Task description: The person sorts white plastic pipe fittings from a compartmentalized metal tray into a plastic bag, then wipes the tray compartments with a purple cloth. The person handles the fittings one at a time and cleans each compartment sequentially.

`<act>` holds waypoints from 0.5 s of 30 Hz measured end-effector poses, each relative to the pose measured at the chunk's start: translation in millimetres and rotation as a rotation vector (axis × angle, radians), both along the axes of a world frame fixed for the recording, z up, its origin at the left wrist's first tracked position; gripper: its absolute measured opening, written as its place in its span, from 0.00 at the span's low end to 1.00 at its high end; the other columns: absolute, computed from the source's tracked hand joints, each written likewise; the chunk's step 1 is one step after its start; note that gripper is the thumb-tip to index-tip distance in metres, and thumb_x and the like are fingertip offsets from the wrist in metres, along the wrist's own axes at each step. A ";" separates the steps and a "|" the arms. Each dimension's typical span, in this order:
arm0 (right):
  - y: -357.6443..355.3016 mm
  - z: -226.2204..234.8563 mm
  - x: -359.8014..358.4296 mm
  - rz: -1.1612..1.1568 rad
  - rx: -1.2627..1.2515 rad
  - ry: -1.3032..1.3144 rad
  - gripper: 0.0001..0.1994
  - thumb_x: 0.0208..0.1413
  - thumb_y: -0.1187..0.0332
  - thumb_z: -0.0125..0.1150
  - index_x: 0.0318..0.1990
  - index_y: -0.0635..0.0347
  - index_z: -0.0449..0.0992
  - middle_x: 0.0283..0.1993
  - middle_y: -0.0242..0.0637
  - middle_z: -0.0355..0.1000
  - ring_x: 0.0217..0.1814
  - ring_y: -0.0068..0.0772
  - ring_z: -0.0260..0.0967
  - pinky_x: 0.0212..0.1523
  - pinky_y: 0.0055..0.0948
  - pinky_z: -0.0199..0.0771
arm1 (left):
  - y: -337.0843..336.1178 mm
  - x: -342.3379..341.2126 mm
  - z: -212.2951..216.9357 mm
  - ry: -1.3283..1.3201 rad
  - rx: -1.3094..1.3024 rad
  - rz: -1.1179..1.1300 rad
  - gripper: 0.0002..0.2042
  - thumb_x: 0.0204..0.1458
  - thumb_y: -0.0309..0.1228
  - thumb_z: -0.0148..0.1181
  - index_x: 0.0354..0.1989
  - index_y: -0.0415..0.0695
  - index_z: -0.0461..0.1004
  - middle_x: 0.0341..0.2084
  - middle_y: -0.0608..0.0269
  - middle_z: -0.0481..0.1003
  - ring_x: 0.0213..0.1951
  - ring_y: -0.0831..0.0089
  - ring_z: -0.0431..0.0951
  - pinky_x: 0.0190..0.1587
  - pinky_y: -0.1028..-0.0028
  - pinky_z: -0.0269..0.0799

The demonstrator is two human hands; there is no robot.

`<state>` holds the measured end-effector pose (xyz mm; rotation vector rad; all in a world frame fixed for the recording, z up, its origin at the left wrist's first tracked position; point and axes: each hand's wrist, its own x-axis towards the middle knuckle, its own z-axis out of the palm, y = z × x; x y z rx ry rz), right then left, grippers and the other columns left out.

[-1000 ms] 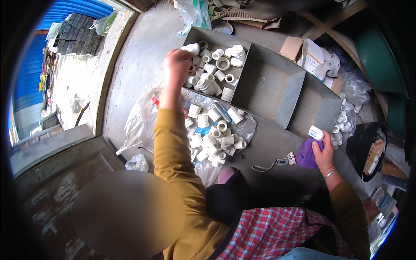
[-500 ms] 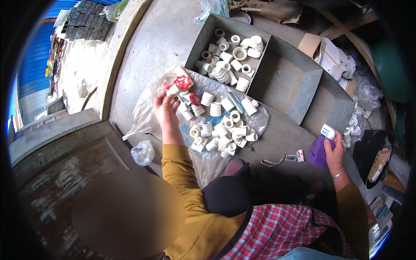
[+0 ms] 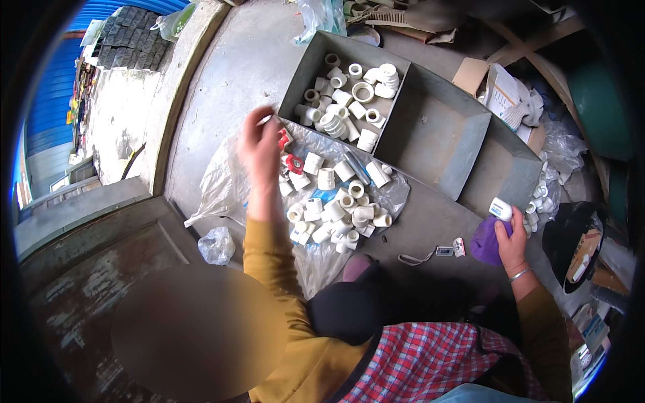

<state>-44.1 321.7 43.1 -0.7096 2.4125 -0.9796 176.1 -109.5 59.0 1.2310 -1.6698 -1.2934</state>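
So the left hand [image 3: 261,149] is lifted up over the edge of a clear plastic sheet [image 3: 222,191], fingers pinched narrow around what looks like a small white fitting [image 3: 264,121], though it's blurry there so I can't swear to the shape. Right beside and below that hand is a loose pile of white pipe fittings [image 3: 336,208] spread on the plastic, with a couple of red pieces [image 3: 293,163] mixed in near the hand.

Just beyond the pile sits a grey metal tray [image 3: 437,134] split into compartments. The left compartment holds more white fittings [image 3: 349,101]; the middle one is bare metal. The tray's near wall stands between the pile and that compartment.

The right hand [image 3: 510,235] is well apart on the other side, closed around a small white piece [image 3: 500,209] at the fingertips, with a purple cloth [image 3: 485,242] tucked in the palm. A silver bangle is on that wrist. Nearby on the grey surface lies a little tag on a cord [image 3: 445,250]. A crumpled small plastic bag [image 3: 216,244] sits off to the left, and a cardboard box [image 3: 500,91] is past the tray.
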 end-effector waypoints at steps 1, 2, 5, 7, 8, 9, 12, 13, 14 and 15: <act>-4.0 1.4 0.9 0.005 -0.023 -0.026 0.21 0.46 0.75 0.54 0.49 0.67 0.59 0.41 0.43 0.69 0.44 0.31 0.66 0.46 0.27 0.64 | -8.0 -19.9 -0.3 -0.100 -0.137 -0.155 0.13 0.43 0.26 0.56 0.39 0.40 0.70 0.30 0.57 0.72 0.30 0.72 0.74 0.31 0.76 0.70; -6.3 2.3 0.5 0.003 -0.039 -0.046 0.21 0.46 0.75 0.54 0.49 0.67 0.59 0.41 0.44 0.69 0.44 0.31 0.67 0.46 0.27 0.64 | -17.2 -45.4 -5.8 -0.194 -0.269 -0.314 0.14 0.41 0.27 0.57 0.39 0.41 0.70 0.32 0.54 0.72 0.33 0.69 0.75 0.34 0.73 0.70; -6.8 1.9 1.1 0.000 -0.008 0.009 0.22 0.45 0.74 0.55 0.49 0.67 0.59 0.40 0.46 0.69 0.43 0.34 0.68 0.44 0.28 0.65 | -38.4 -113.6 -23.6 -0.675 -0.548 -0.637 0.21 0.37 0.31 0.60 0.43 0.44 0.68 0.39 0.51 0.69 0.41 0.59 0.72 0.42 0.66 0.69; -3.5 -1.0 1.7 0.019 0.027 0.077 0.23 0.44 0.72 0.56 0.49 0.66 0.60 0.39 0.46 0.70 0.42 0.37 0.69 0.43 0.29 0.66 | -50.9 -146.8 -50.4 -0.945 -0.543 -0.720 0.27 0.35 0.32 0.62 0.48 0.47 0.65 0.43 0.51 0.67 0.44 0.57 0.70 0.46 0.65 0.67; -4.1 -1.1 1.4 0.025 0.029 0.073 0.23 0.44 0.72 0.57 0.49 0.66 0.60 0.38 0.46 0.70 0.42 0.37 0.69 0.43 0.30 0.67 | -53.2 -159.1 -62.5 -1.077 -0.539 -0.728 0.28 0.34 0.33 0.63 0.50 0.48 0.64 0.45 0.51 0.66 0.46 0.57 0.69 0.47 0.64 0.67; -2.5 0.7 2.0 0.020 0.039 0.076 0.23 0.43 0.72 0.57 0.49 0.66 0.60 0.38 0.46 0.70 0.41 0.37 0.69 0.42 0.30 0.67 | -44.4 -169.1 -62.8 -1.132 -0.460 -0.774 0.29 0.34 0.33 0.63 0.51 0.49 0.63 0.46 0.53 0.64 0.47 0.57 0.68 0.48 0.63 0.67; -4.6 2.9 3.9 0.009 0.024 0.090 0.24 0.42 0.71 0.57 0.49 0.65 0.60 0.37 0.47 0.70 0.40 0.39 0.70 0.41 0.31 0.68 | -32.2 -186.7 -68.7 -1.256 -0.307 -0.866 0.27 0.38 0.33 0.58 0.52 0.49 0.61 0.50 0.54 0.61 0.51 0.59 0.65 0.50 0.65 0.64; -3.8 1.8 4.5 0.010 0.021 0.100 0.24 0.42 0.71 0.57 0.49 0.65 0.60 0.37 0.47 0.70 0.40 0.39 0.70 0.41 0.31 0.68 | -25.7 -191.5 -66.2 -1.282 -0.280 -0.830 0.25 0.41 0.32 0.54 0.52 0.50 0.62 0.51 0.54 0.61 0.52 0.60 0.64 0.51 0.66 0.63; -3.7 1.4 4.3 0.012 0.016 0.109 0.24 0.42 0.71 0.57 0.49 0.65 0.60 0.37 0.47 0.70 0.40 0.39 0.70 0.41 0.31 0.68 | -24.0 -196.7 -69.5 -1.263 -0.262 -0.808 0.24 0.42 0.31 0.53 0.52 0.50 0.62 0.50 0.54 0.62 0.52 0.60 0.65 0.51 0.66 0.63; -5.0 2.3 4.1 0.016 0.014 0.118 0.24 0.42 0.71 0.58 0.49 0.65 0.60 0.37 0.47 0.70 0.40 0.39 0.70 0.41 0.30 0.68 | -22.9 -198.6 -71.9 -1.249 -0.241 -0.785 0.24 0.42 0.31 0.52 0.52 0.50 0.62 0.50 0.53 0.62 0.52 0.60 0.65 0.51 0.66 0.63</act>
